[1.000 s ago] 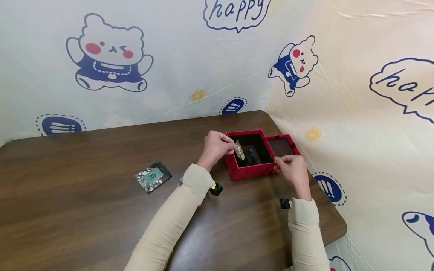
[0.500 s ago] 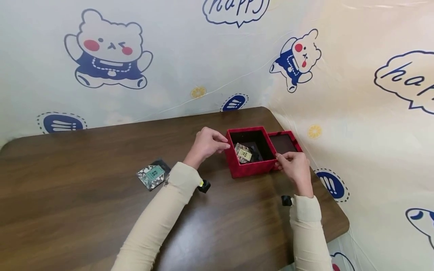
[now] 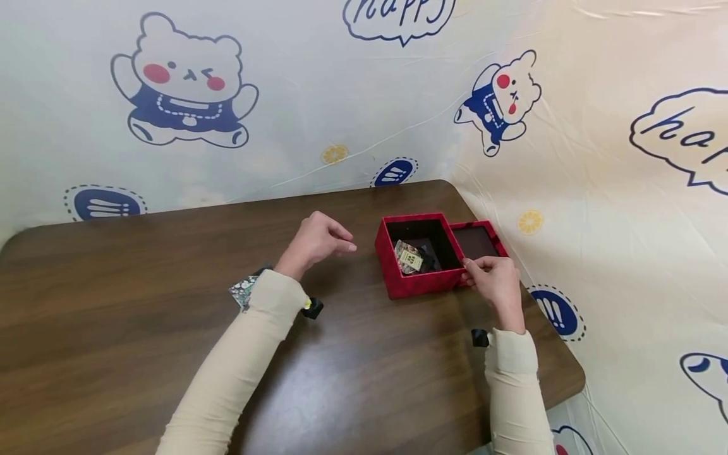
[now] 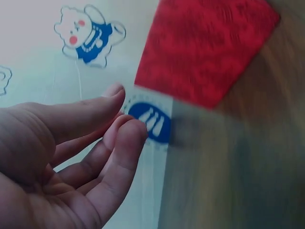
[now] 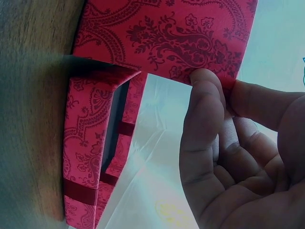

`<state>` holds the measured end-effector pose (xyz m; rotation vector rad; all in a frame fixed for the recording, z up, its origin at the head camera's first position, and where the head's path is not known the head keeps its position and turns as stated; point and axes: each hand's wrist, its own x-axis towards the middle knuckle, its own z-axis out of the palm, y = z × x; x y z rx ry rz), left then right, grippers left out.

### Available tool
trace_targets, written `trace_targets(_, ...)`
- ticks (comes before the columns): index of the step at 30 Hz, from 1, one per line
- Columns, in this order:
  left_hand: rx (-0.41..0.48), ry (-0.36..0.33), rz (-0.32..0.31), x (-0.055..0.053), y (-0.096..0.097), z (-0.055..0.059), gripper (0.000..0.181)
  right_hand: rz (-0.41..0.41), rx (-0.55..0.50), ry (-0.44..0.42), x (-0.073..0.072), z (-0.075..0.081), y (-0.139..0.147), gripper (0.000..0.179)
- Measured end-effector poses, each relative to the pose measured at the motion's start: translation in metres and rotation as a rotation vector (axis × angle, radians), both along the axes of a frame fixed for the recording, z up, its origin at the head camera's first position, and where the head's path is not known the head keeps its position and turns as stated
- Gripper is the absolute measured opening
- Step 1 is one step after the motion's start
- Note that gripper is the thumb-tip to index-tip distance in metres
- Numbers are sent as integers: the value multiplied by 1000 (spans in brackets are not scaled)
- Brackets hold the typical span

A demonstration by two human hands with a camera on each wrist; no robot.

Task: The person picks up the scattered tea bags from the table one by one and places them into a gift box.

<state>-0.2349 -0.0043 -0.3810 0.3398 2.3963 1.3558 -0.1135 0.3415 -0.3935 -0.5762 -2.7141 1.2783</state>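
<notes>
A red patterned box (image 3: 418,285) stands uncovered at the right of the table. Inside it lies a small flat packet (image 3: 409,258) with a pale yellow label, beside something black. My right hand (image 3: 493,281) pinches the box's near right corner between thumb and fingers, also plain in the right wrist view. Left of the box, my left hand (image 3: 320,241) is in the air, its fingers loosely bent and holding nothing. A second packet (image 3: 243,291), with a floral print, lies on the table, mostly hidden behind my left sleeve.
The red lid (image 3: 476,241), dark inside, lies inner side up against the box's right side. The brown wooden table (image 3: 142,316) meets a cartoon-printed cloth wall (image 3: 296,95) at the back and right. Small black devices sit at both wrists.
My left hand has let go of the yellow-labelled packet, which now lies in the box. It has moved left, over towards the other packet. My right hand stays at the box corner.
</notes>
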Motion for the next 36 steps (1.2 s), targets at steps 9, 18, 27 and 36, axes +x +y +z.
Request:
trace_targets(9,-32,-1,-19,-5,-48,-3,21,5,9,-3,-1,-1,-1,29)
trace_targets(18,-78,-41,-12,-7,-93,-15,22,3,5,-11,0,0,-2,30)
trace_targets(27,-21,-100,15,-6,-117,-27,30,-2,2,-34,-1,5,-1,30)
trace_targets(36,-207,-40,33,-10,-134,-44,31,-2,-2,-37,1,3,-1,30)
